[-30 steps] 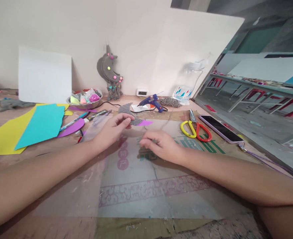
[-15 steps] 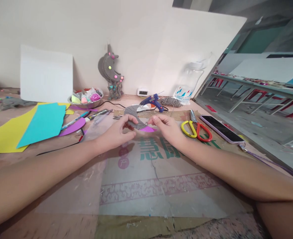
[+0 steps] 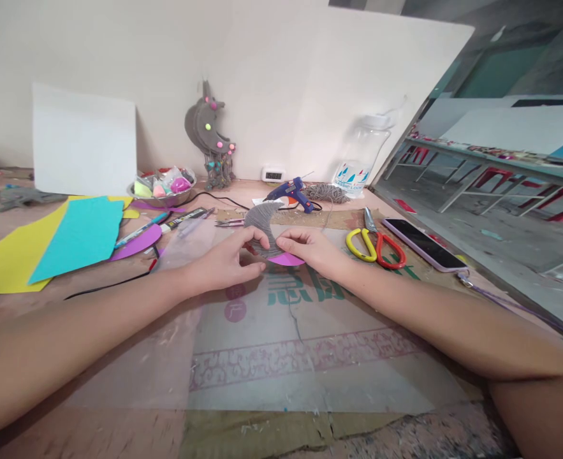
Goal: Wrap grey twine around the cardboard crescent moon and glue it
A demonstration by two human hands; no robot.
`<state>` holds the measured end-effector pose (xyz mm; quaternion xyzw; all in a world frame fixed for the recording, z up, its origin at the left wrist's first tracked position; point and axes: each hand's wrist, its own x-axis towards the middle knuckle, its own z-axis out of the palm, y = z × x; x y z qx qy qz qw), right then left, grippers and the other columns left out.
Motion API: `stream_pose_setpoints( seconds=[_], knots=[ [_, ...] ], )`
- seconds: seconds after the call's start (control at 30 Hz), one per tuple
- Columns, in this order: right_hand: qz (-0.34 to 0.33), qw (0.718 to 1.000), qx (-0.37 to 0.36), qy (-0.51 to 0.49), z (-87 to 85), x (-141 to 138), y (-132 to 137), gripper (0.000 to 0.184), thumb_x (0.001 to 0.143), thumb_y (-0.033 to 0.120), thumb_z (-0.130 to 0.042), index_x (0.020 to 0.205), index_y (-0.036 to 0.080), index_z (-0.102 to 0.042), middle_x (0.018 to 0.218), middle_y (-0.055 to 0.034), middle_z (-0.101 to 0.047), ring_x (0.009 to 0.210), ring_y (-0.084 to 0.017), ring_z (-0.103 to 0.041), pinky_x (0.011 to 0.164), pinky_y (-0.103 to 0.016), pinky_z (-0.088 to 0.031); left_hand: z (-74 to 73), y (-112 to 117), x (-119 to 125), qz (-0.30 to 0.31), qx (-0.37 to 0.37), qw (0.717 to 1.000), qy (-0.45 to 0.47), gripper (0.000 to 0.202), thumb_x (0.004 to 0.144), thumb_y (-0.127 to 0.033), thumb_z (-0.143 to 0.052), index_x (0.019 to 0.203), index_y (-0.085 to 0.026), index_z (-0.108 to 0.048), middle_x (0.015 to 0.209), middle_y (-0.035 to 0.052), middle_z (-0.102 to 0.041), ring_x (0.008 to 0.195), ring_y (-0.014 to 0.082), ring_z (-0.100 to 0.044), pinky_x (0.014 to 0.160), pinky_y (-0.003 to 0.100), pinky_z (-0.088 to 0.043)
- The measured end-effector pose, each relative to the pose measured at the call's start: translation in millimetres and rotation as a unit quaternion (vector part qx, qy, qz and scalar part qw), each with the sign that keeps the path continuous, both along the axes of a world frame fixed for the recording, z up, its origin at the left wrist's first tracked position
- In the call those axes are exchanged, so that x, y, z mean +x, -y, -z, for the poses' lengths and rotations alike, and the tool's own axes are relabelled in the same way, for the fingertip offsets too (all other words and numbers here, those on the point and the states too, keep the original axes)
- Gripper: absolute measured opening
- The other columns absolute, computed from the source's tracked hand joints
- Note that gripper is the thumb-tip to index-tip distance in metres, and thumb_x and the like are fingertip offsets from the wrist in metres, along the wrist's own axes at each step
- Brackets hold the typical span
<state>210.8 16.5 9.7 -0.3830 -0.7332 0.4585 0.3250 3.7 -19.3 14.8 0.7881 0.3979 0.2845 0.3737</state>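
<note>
Both hands meet over the middle of the table on a crescent-shaped piece [image 3: 262, 226], purple card partly wrapped in grey yarn. My left hand [image 3: 226, 261] pinches its lower left side with thumb and fingers closed. My right hand [image 3: 307, 247] grips the purple tip at the lower right. The crescent stands tilted up, its grey wrapped end pointing towards the wall. A grey yarn strand runs from it back to a yarn bundle [image 3: 326, 193]. Below the hands lies a clear plastic sheet [image 3: 281, 357] over printed cardboard.
Yellow-and-red scissors [image 3: 375, 245] and a phone [image 3: 422, 244] lie right of my hands. A blue glue gun [image 3: 288, 193], a plastic jar [image 3: 360, 159], a bowl of coloured bits [image 3: 162, 189], a finished grey moon ornament [image 3: 209, 137], teal foam sheet [image 3: 83, 236], yellow foam sheet [image 3: 4, 264] and pens [image 3: 140, 233] sit behind and left.
My right hand rose from the table and came forward to grip the crescent's purple tip. The crescent turned more upright and both hands closed together on it.
</note>
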Motion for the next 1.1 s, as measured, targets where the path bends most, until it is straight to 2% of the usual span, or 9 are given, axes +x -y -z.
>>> stream_pose_setpoints(
  seconds=[0.1,0.2,0.27,0.33,0.43,0.6,0.9,1.1],
  knots=[
    [-0.021,1.0,-0.009,0.009,1.0,0.0,-0.4,0.032,0.077,0.049,-0.061,0.076,0.016,-0.061,0.06,0.0048,-0.045,0.053,-0.007,-0.036,0.05,-0.023,-0.027,2.0,-0.6,0.1,0.005,0.014,1.0,-0.005,0.025,0.076,-0.021,-0.055,0.101,-0.023,-0.049,0.075,-0.0042,-0.052,0.058,0.0095,-0.051,0.054,0.023,-0.039],
    [-0.035,0.999,-0.011,0.021,1.3,-0.4,0.7,0.031,0.077,0.048,-0.061,0.075,0.017,-0.06,0.057,0.006,-0.041,0.05,-0.007,-0.032,0.048,-0.023,-0.025,4.4,-2.1,0.1,0.005,0.045,0.999,-0.017,0.029,0.077,-0.023,-0.055,0.105,-0.022,-0.05,0.093,0.0002,-0.058,0.067,0.011,-0.056,0.063,0.025,-0.046],
    [-0.011,1.0,-0.004,0.009,1.3,-0.8,1.1,0.031,0.078,0.048,-0.061,0.074,0.017,-0.058,0.056,0.0064,-0.039,0.049,-0.006,-0.031,0.048,-0.023,-0.024,5.2,-3.4,0.1,-0.005,0.085,0.996,-0.023,0.038,0.077,-0.023,-0.056,0.115,-0.023,-0.049,0.104,0.0029,-0.058,0.08,0.0136,-0.058,0.074,0.028,-0.048],
    [0.026,1.0,0.002,-0.014,1.6,-1.2,0.6,0.031,0.077,0.047,-0.062,0.073,0.017,-0.056,0.057,0.0064,-0.04,0.05,-0.006,-0.033,0.048,-0.023,-0.024,4.9,-4.5,0.0,-0.024,0.123,0.992,-0.028,0.046,0.079,-0.023,-0.056,0.124,-0.022,-0.047,0.106,0.0044,-0.059,0.09,0.0153,-0.057,0.083,0.03,-0.047],
    [0.055,0.998,0.005,-0.037,2.4,-1.8,-1.1,0.03,0.076,0.046,-0.062,0.073,0.016,-0.055,0.06,0.0055,-0.045,0.052,-0.006,-0.036,0.049,-0.023,-0.026,3.3,-5.5,-0.2,-0.049,0.156,0.986,-0.04,0.04,0.084,-0.024,-0.052,0.123,-0.021,-0.051,0.105,0.0049,-0.062,0.093,0.0158,-0.058,0.089,0.032,-0.045],
    [0.054,0.998,-0.004,-0.029,1.3,-2.4,-0.2,0.029,0.077,0.045,-0.062,0.074,0.017,-0.056,0.057,0.0061,-0.044,0.05,-0.006,-0.034,0.047,-0.023,-0.024,2.1,-5.9,-1.0,-0.054,0.191,0.979,-0.054,0.031,0.086,-0.027,-0.052,0.117,-0.022,-0.057,0.109,0.0042,-0.064,0.096,0.0164,-0.059,0.092,0.033,-0.045],
    [0.037,0.999,-0.028,-0.01,-2.5,-3.3,4.0,0.029,0.077,0.044,-0.062,0.072,0.016,-0.055,0.053,0.0073,-0.043,0.046,-0.006,-0.034,0.045,-0.022,-0.023,6.6,-8.8,-3.4,-0.052,0.252,0.963,-0.078,0.029,0.085,-0.025,-0.056,0.113,-0.021,-0.06,0.105,0.0029,-0.066,0.093,0.015,-0.06,0.089,0.031,-0.047],
    [0.031,0.999,-0.03,-0.012,-2.3,-2.8,2.6,0.029,0.077,0.043,-0.063,0.07,0.016,-0.055,0.055,0.0066,-0.043,0.048,-0.006,-0.036,0.045,-0.022,-0.025,5.0,-8.0,-3.7,-0.065,0.26,0.959,-0.096,0.028,0.085,-0.023,-0.055,0.112,-0.02,-0.062,0.102,0.0024,-0.069,0.091,0.0141,-0.062,0.088,0.03,-0.048]
  ],
)
